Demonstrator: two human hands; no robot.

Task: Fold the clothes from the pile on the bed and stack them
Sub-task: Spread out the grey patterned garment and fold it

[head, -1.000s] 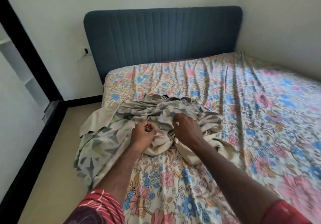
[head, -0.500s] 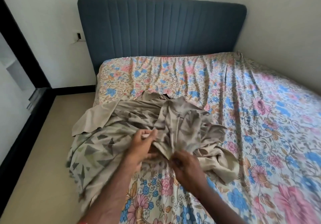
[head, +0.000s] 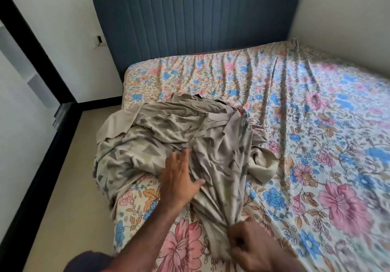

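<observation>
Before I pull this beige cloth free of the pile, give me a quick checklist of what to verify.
1. Right hand has a grip on the beige cloth: ok, bunched end held.
2. Left hand steadies the cloth: ok, open, resting on it.
3. Cloth free of the pile: not ok, still draped over it.
4. Floral sheet smooth for folding: not ok, wrinkled.
5. Garments underneath snagged: cannot tell.

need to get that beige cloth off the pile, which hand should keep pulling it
Right. The right hand already grips the bunched end of the beige cloth near the bed's edge. The left hand lies open on it, fingers straight.
</observation>
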